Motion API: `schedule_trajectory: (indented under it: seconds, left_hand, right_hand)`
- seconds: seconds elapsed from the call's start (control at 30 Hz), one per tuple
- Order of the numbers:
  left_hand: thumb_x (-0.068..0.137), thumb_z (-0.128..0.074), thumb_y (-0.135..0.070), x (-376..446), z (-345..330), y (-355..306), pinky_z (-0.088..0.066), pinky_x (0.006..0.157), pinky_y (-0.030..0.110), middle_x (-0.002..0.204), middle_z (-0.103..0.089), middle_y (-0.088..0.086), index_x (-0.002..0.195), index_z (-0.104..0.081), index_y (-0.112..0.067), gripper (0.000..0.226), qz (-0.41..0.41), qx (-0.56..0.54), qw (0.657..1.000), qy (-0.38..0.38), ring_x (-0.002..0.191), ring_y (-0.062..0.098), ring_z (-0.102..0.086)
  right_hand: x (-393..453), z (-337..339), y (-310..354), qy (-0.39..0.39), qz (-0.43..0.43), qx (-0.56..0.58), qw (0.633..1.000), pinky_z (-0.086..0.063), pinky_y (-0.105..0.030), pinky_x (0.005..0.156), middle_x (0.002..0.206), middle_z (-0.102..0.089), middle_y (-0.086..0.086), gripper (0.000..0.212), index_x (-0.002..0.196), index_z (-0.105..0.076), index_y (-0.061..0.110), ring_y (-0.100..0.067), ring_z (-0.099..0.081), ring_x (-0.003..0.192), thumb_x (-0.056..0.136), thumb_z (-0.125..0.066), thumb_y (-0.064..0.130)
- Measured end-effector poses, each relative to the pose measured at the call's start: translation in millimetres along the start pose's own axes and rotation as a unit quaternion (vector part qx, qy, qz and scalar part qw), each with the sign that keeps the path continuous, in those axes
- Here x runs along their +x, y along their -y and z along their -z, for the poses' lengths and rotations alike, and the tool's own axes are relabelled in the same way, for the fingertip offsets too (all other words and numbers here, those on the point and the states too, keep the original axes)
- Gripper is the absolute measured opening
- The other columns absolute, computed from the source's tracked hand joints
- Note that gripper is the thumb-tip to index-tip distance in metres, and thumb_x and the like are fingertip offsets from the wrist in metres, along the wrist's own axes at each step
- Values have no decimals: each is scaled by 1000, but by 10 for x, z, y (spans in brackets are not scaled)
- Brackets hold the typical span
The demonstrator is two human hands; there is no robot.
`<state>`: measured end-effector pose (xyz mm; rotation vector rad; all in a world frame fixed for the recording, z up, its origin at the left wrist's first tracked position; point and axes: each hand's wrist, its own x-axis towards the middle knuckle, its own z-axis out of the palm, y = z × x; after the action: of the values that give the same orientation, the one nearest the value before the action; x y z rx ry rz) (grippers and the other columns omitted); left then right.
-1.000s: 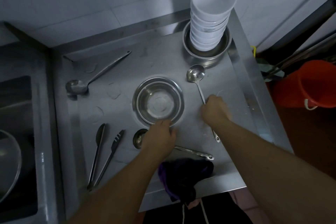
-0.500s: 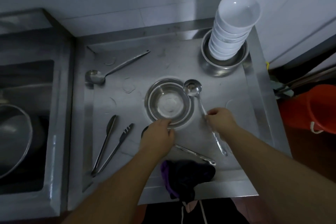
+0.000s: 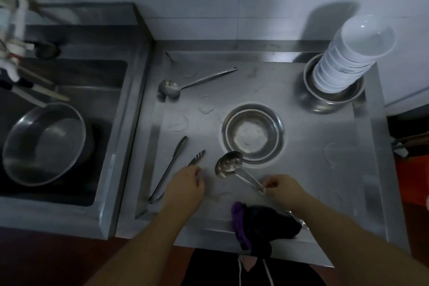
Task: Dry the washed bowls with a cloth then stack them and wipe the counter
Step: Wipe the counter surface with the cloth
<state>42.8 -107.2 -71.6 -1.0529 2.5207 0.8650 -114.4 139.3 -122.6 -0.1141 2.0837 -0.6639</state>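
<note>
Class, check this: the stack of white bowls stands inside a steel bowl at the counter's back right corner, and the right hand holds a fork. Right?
Not quite. The head view shows the right hand holding a ladle, not a fork. The stack of white bowls does stand inside the steel bowl at the back right.

Stainless steel bench [image 3: 313, 181], raised rim on all sides, dried water rings on its surface.
- Centre: one steel bowl [image 3: 251, 133], upright.
- Far right corner: wider steel bowl [image 3: 332, 97] carrying a leaning stack of white bowls [image 3: 348, 58].
- Far left: ladle [image 3: 185, 83], handle pointing right.
- Near left: tongs [image 3: 169, 167] lying lengthwise.
- Near centre: second ladle [image 3: 228, 163], cup just beside the centre bowl.
- Front edge: dark cloth [image 3: 262, 225] with purple trim, hanging partly over the rim.
</note>
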Motion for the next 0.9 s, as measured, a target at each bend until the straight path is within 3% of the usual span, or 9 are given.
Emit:
schedule_trajectory:
  seconds: [0.27, 0.47, 0.67, 0.9]
  left_hand:
    - [102, -54, -30, -154, -87, 193, -57, 90, 37, 122, -68, -3, 129, -63, -22, 30, 25, -2, 1000, 12, 106, 18, -66]
    - [101, -54, -27, -215, -129, 263, -56, 89, 38, 120, -69, -2, 127, -65, -21, 28, 21, -8, 1000, 8, 107, 20, -66]
    - [100, -53, -28, -209, -128, 285, -57, 92, 42, 121, -68, -2, 130, -63, -22, 32, 15, -6, 1000, 17, 109, 21, -65]
    - [98, -53, -26, -128, -151, 252, -55, 97, 42, 124, -66, 1, 132, -62, -22, 36, -3, 11, 999, 32, 114, 22, -63]
  right_hand:
    - [88, -146, 40, 15, 6, -82, 997, -43, -21, 58, 63, -65, 6, 23, 66, -71, 20, -12, -61, 67, 87, -72, 10]
    - [136, -296, 220, -30, 61, -147, 987, -38, -28, 74, 95, -73, -9, 10, 94, -77, 12, -28, -67, 94, 91, -67, 12]
    - [195, -472, 459, -73, 127, -209, 967, -48, -40, 86, 106, -71, -19, 23, 104, -77, 10, -38, -65, 105, 91, -59, 6]
    - [296, -606, 592, -68, 132, -225, 963, -51, -42, 88, 113, -67, -16, 25, 108, -74, 12, -38, -60, 112, 93, -54, 5]
